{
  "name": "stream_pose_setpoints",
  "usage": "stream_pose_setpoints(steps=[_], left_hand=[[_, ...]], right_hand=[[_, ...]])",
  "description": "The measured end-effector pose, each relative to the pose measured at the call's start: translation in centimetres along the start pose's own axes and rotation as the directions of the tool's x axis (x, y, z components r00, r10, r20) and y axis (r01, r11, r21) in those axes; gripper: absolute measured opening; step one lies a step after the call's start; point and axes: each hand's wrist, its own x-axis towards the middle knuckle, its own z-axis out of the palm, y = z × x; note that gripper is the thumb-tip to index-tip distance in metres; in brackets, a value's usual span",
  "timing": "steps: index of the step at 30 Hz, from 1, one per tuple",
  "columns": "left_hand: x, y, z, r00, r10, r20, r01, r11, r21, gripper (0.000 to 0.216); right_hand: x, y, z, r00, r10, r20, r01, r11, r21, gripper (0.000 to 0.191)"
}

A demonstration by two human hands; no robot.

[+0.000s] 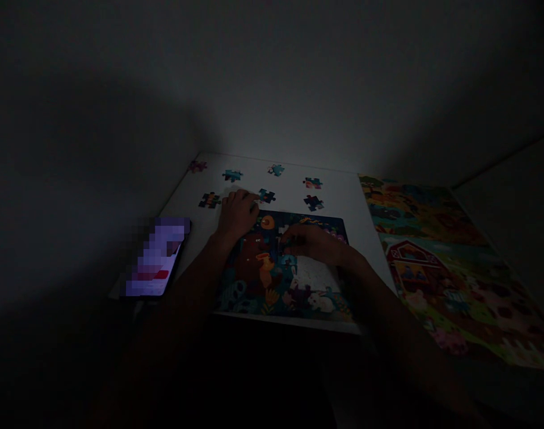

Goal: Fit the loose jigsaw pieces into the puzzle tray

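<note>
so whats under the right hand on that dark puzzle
The right hand rests on the dark puzzle, near its middle. Assembled picture shows all round it; whatever lies beneath the fingers is covered, too dim to tell.

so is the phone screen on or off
On: the phone glows purple beside the left hand's forearm, lying flat on the white table.

Lit phone (158, 257) left; farm puzzle (437, 268) right.
</note>
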Motion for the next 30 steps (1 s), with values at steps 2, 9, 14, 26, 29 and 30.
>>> stream_pose_setpoints(steps=[2, 9, 14, 26, 29, 30], left_hand=[[0.01, 0.01, -0.01, 1.0, -0.001, 0.0, 0.001, 1.0, 0.002, 0.029], [0.05, -0.18, 0.22, 1.0, 0.002, -0.011, -0.002, 1.0, 0.0, 0.029], [0.02, -0.25, 0.3, 1.0, 0.003, -0.021, -0.003, 1.0, -0.004, 0.029], [0.05, -0.12, 0.24, 1.0, -0.005, -0.018, 0.005, 1.0, -0.002, 0.03], [0.0, -0.04, 0.14, 1.0, -0.006, -0.016, 0.006, 1.0, -0.007, 0.03], [-0.01, -0.03, 0.13, 1.0, -0.006, -0.015, 0.006, 1.0, -0.008, 0.03]], right_hand=[[0.0, 0.04, 0.04, 1.0, -0.007, -0.006, 0.007, 1.0, -0.002, 0.019], [0.18, 0.65, 0.34, 1.0, -0.005, 0.004, 0.005, 0.999, 0.032, 0.022], [0.2, 0.64, 0.62, 1.0, -0.018, -0.018, 0.018, 1.0, 0.007, 0.018], [0.19, 0.56, 0.27, 1.0, 0.022, 0.014, -0.024, 0.992, 0.124, 0.021], [0.21, 0.47, -0.11, 0.997, 0.034, 0.071, -0.048, 0.979, 0.2, 0.025], [0.2, 0.43, -0.21, 0.996, 0.03, 0.083, -0.047, 0.975, 0.215, 0.025]])
